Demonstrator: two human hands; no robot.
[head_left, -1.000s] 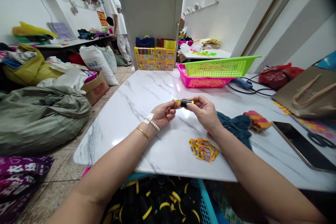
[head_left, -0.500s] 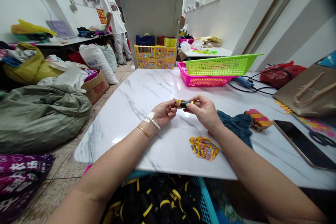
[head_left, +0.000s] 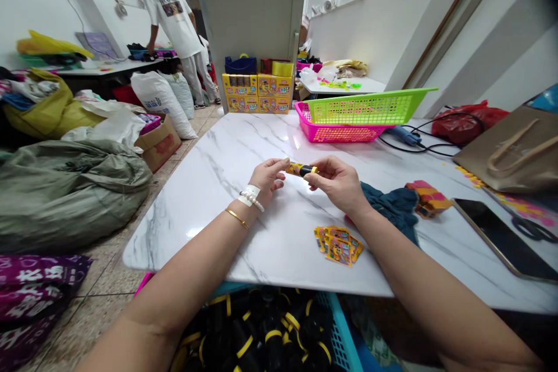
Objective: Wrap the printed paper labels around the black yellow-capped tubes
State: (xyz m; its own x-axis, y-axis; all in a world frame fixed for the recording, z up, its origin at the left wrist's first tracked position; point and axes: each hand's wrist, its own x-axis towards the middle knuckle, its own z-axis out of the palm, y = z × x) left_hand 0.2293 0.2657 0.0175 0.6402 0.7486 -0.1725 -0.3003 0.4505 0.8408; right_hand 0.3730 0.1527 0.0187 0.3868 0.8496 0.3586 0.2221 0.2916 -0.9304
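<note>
A small black tube with yellow ends (head_left: pixel 301 170) is held level above the white marble-patterned table (head_left: pixel 209 186). Its left part carries a colourful yellow label. My left hand (head_left: pixel 267 179) pinches the labelled end between thumb and fingers. At the other end, the thumb and fingers of my right hand (head_left: pixel 337 181) grip the yellow cap. Below, on the tabletop, lies a loose pile of yellow printed stickers (head_left: pixel 339 245). A blue basket (head_left: pixel 344 334) under the table edge holds many similar black tubes with yellow rings (head_left: pixel 272 340).
Pink (head_left: pixel 344 133) and green baskets (head_left: pixel 370 109) stand at the back. To the right are a dark cloth (head_left: pixel 392 206), a bundle of stickers (head_left: pixel 429 197), a phone (head_left: pixel 505 238), scissors (head_left: pixel 534 229) and a brown bag (head_left: pixel 514 151). A person (head_left: pixel 174 17) stands far left.
The tube and both hands have shifted slightly left, and the tube tilts a little more, its right end lower. In the background the person has leaned left over a table.
</note>
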